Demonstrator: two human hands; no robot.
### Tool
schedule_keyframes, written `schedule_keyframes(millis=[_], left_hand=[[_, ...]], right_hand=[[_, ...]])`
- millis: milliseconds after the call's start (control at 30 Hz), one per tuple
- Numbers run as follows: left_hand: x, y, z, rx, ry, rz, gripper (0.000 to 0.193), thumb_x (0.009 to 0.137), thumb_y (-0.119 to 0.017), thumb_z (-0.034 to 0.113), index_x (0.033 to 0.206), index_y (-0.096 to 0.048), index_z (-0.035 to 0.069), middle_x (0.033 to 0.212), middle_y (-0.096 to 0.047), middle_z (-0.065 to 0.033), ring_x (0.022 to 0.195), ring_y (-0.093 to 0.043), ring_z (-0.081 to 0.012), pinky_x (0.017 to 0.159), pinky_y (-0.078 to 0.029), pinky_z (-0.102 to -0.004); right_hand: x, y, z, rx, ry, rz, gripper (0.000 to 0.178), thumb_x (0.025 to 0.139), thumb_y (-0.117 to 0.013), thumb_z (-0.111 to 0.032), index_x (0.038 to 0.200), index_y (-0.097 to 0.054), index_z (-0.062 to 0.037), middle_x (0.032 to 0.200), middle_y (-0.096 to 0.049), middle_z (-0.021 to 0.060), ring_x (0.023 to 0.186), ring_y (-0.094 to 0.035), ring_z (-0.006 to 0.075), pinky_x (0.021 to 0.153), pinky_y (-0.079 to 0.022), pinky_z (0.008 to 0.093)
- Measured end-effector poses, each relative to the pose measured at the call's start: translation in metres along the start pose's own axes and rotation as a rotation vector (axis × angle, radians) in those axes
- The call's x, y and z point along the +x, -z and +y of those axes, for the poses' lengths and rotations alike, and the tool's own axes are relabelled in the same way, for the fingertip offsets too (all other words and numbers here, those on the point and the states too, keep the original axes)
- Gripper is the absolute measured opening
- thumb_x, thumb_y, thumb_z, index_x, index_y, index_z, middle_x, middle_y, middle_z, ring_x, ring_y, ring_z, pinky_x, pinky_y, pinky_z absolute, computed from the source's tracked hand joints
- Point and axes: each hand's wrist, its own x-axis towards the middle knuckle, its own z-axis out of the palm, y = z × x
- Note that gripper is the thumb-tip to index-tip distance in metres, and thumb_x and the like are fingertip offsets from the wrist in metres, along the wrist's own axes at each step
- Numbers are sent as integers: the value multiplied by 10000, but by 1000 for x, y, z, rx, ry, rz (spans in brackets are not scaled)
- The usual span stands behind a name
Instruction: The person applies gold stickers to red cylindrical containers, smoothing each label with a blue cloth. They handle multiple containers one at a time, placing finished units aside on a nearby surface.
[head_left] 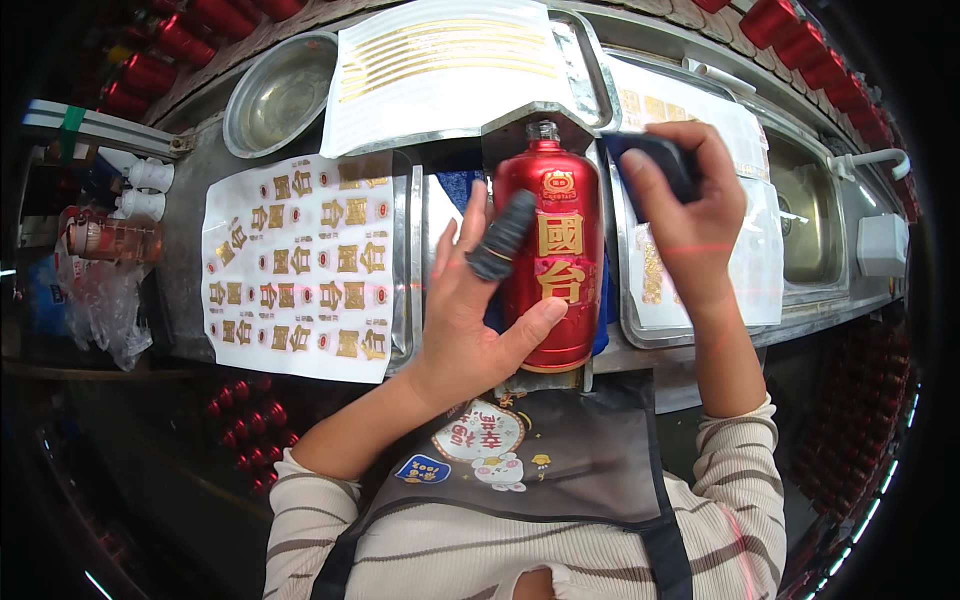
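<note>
A glossy red bottle (588, 205) lies in a cradle in front of me, its threaded neck pointing away. Large gold characters (558, 240) and a small round emblem run down its upper face. My left hand (462, 325) is at the bottle's left side, fingers spread, the thumb resting on the lower gold character. One of its fingers wears a black finger cot (503, 238). To the right of the bottle neck, my right hand (690, 205) grips a dark flat scraper (655, 170), apart from the bottle.
Left lies a sheet of gold stickers (300, 270) on a metal tray. Behind are a sheet of gold strips (450, 60) and a metal bowl (280, 95). At right are more sticker sheets (755, 250), a sink (815, 270) and a white tap (880, 160). Red bottles (180, 42) line the back.
</note>
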Motion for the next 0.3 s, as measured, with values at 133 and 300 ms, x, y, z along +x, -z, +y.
schedule_keyframes(millis=[133,300], left_hand=[[25,17,-5,348,-195,-85,484,878,-688,462,1217,-709,118,1544,-264,-379,1397,-389,-471,1122,-160,-669],[45,27,-13,494,-330,-133,463,872,-681,509,1126,-753,129,1573,-252,-337,1420,-359,-467,1129,-148,-669]], right_hand=[[-17,6,-10,266,-184,-47,229,882,-735,-30,1071,-609,-5,947,-655,30,852,-622,79,753,-512,212],[-35,-3,-1,311,-245,-11,251,893,-737,-60,1104,-605,-26,963,-642,27,881,-609,82,782,-498,214]])
